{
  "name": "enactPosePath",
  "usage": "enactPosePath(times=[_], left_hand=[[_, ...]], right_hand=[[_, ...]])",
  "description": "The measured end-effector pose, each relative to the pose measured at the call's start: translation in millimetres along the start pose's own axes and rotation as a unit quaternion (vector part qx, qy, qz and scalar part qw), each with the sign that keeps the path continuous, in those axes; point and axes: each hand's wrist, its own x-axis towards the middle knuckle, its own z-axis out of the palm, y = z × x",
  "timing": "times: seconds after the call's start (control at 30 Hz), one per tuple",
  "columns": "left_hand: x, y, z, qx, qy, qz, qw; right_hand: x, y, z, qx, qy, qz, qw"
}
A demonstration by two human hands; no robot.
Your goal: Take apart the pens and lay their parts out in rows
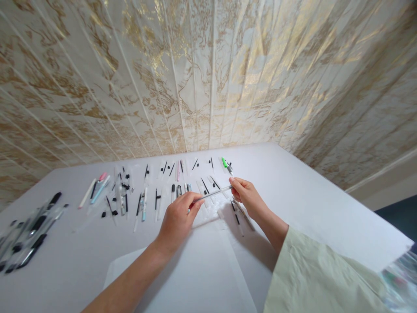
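Observation:
My left hand [178,215] pinches one end of a slim grey pen refill [215,193] between thumb and fingers. At its other end my right hand [246,195] is closed on the tip. The refill is held slightly tilted above the table, its right end higher. Below the right hand lie several pen parts [237,218], dark and pale. A green and grey pen [226,165] rests just beyond that hand. Behind the left hand, a clear plastic sheet [206,217] lies on the table, partly hidden.
Rows of taken-apart pens, refills and small black caps [158,198] spread across the white table [312,217]. A blurred pile of black and clear pens [32,234] lies at far left. A pale sheet [195,269] covers the near middle. Patterned curtain [182,74] hangs behind.

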Motion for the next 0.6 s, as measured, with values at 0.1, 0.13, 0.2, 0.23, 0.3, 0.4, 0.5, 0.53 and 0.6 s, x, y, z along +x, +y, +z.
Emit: enactPosePath(times=[0.1, 0.13, 0.2, 0.23, 0.3, 0.4, 0.5, 0.53, 0.6], left_hand=[[0.6, 2.8, -1.4, -0.024, -0.02, -0.036, 0.999], [0.8, 4.0, -2.0, -0.031, -0.026, -0.047, 0.998], [1.2, 6.9, -3.3, -0.044, -0.036, -0.071, 0.996], [1.4, 8.3, -3.9, -0.05, -0.04, -0.083, 0.994], [1.5, 10.8, -4.5, -0.063, -0.049, -0.11, 0.991], [2.2, 12.6, -4.3, -0.098, -0.061, -0.155, 0.981], [4.1, 11.0, -3.6, -0.148, -0.081, -0.203, 0.965], [4.9, 9.9, -3.5, -0.165, -0.093, -0.218, 0.957], [6.7, 7.3, -3.6, -0.193, -0.123, -0.241, 0.943]], right_hand=[[0.8, 3.0, -0.5, -0.009, 0.004, -0.01, 1.0], [1.1, 4.0, -0.7, -0.012, 0.004, -0.013, 1.0], [1.9, 6.5, -1.2, -0.014, 0.005, -0.019, 1.0], [2.3, 7.8, -1.4, -0.015, 0.006, -0.021, 1.0], [2.9, 10.2, -1.6, -0.017, 0.011, -0.028, 0.999], [3.0, 12.0, -1.5, -0.026, 0.018, -0.045, 0.998], [1.8, 9.9, -1.1, -0.035, 0.019, -0.064, 0.997], [1.2, 8.4, -1.1, -0.04, 0.018, -0.07, 0.997], [-0.2, 4.7, -1.4, -0.053, 0.016, -0.085, 0.995]])
